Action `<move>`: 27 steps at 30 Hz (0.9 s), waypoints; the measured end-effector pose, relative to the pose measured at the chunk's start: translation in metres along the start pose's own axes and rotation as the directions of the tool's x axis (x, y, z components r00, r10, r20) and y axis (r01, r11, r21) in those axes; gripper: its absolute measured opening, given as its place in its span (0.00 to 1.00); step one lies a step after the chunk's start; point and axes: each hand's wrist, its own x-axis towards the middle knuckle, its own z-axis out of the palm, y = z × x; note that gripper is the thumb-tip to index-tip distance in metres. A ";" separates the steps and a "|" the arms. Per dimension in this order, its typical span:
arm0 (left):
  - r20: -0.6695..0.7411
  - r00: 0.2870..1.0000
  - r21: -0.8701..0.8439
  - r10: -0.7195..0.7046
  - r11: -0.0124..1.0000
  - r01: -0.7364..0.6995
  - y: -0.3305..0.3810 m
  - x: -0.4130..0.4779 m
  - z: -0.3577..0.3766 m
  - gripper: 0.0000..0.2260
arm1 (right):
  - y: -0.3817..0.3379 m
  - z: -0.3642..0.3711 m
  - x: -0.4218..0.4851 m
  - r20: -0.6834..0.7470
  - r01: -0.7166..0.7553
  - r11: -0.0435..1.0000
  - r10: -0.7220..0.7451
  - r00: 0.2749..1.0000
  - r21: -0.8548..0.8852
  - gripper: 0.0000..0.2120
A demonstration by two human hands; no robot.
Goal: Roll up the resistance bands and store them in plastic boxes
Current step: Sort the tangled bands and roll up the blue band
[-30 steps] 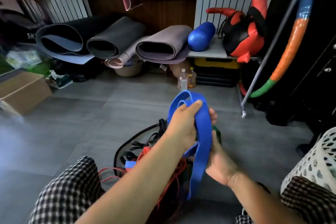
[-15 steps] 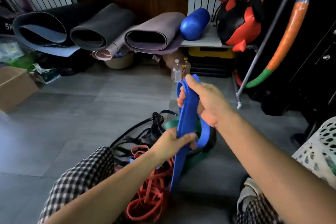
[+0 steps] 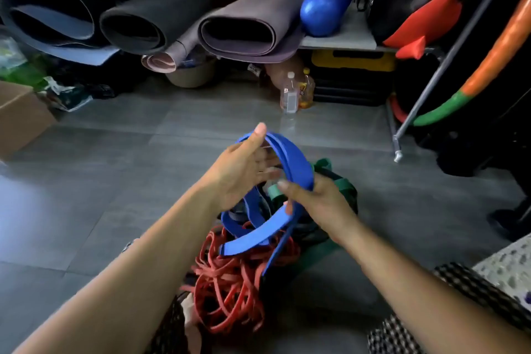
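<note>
Head view: blue resistance band (image 3: 290,152) now bent into a layered arc between both hands, above the red bands (image 3: 230,290) heaped on the floor; half a second ago it hung as one upright strip. Left hand (image 3: 241,172) has risen, fingers straight and blurred, thumb on the arc's top. Right hand (image 3: 316,200) has dropped, clenched round the arc's right end.

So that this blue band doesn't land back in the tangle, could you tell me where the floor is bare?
Bare grey floor lies between the cardboard box and the red bands; another strip runs beyond the blue resistance band toward the bottles. Crowded: around those red bands and under the rolled mats.
</note>
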 end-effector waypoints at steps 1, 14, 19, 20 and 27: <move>-0.011 0.999 0.088 -0.048 0.995 0.049 -0.004 0.003 -0.009 0.30 | -0.009 -0.005 0.004 -0.047 0.051 0.998 -0.049 0.998 0.039 0.16; 0.048 0.996 0.336 0.077 0.938 -0.089 -0.034 -0.006 0.032 0.06 | -0.029 -0.048 0.038 0.018 -0.044 0.843 0.040 0.999 0.536 0.27; 0.037 0.981 0.223 0.190 0.955 -0.194 -0.005 0.001 0.036 0.07 | 0.018 -0.034 0.020 0.441 -0.240 0.863 0.023 0.897 0.444 0.39; 0.023 0.978 0.212 0.205 0.955 -0.205 -0.003 0.003 0.036 0.07 | 0.019 -0.033 0.018 0.482 -0.250 0.858 0.003 0.876 0.448 0.37; 0.057 0.985 0.032 0.161 0.986 -0.163 0.001 0.010 0.027 0.12 | 0.020 -0.019 0.010 0.183 -0.049 0.998 0.053 0.982 -0.024 0.13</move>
